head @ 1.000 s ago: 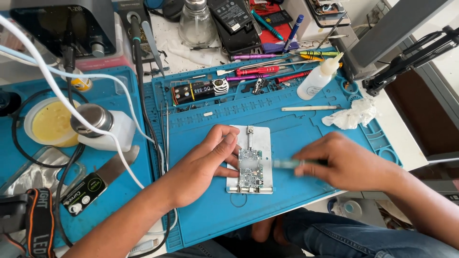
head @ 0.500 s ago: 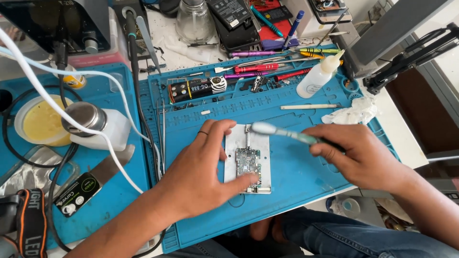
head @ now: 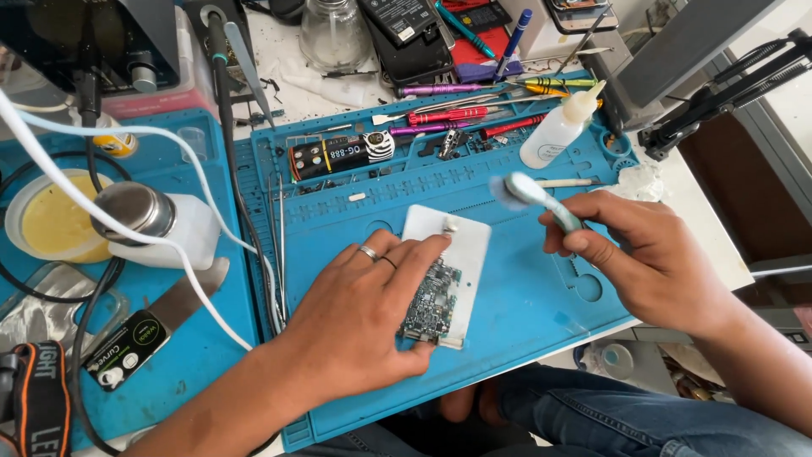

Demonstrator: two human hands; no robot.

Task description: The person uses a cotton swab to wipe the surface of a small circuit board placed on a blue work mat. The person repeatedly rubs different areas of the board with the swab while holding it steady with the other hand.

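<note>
Left hand (head: 372, 317) lies flat, palm down, on a white rectangular plate (head: 457, 245) at the centre of the blue silicone work mat (head: 524, 296). Fingers are spread and pressing, not curled round anything; a ring shows on one finger. A dark circuit board (head: 430, 298) rests on the plate, with the fingertips touching its 9 o'clock edge and the thumb at its 6 o'clock end.

Right hand (head: 651, 258), at 3 o'clock from the plate, is clenched around the handle of a pale green brush (head: 534, 196). The brush head is blurred and sits just off the plate's 1 o'clock corner, above the mat; contact with the plate cannot be determined.

At 12 o'clock, the mat's tray section holds a black cylindrical battery cell (head: 331, 156), several screwdrivers (head: 448, 115) with red, purple and yellow handles, and a white squeeze bottle (head: 560, 129). At 9 o'clock from the left hand: a white dispenser with metal top (head: 148, 222), a round tin of yellow paste (head: 52, 222), white cable (head: 169, 237) running across. A glass jar (head: 331, 32) stands beyond the mat at 12 o'clock.
</note>
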